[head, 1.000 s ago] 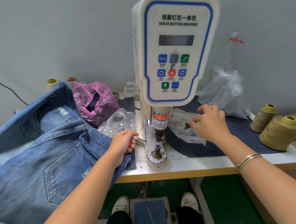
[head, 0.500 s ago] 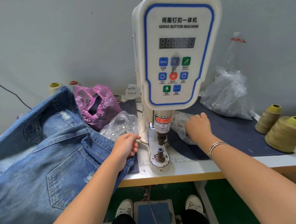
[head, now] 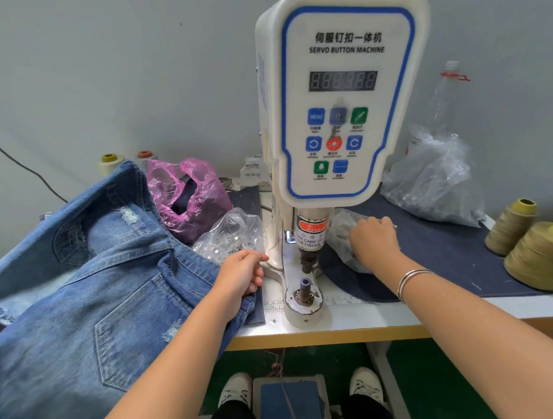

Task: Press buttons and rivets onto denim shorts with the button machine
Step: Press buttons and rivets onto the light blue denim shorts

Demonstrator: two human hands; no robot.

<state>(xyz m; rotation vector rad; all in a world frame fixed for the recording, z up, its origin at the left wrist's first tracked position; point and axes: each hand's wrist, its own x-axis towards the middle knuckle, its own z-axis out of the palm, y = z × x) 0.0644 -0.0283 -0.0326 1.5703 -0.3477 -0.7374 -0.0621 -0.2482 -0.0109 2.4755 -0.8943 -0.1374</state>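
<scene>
The white servo button machine stands at the table's middle, its lower die post bare under the punch. Blue denim shorts lie piled at the left. My left hand grips the shorts' edge beside the machine base, fingers curled. My right hand reaches into a small clear plastic bag of buttons just right of the punch; its fingertips are hidden in the bag. Another clear bag of metal parts sits left of the machine.
A pink plastic bag lies behind the shorts. A large clear bag and a plastic bottle stand at the back right. Two olive thread cones sit at the right on a dark cloth mat. A foot pedal lies between my shoes.
My right hand moved left, from the bag's right side to its opening close to the punch. My left hand stayed on the shorts' edge.
</scene>
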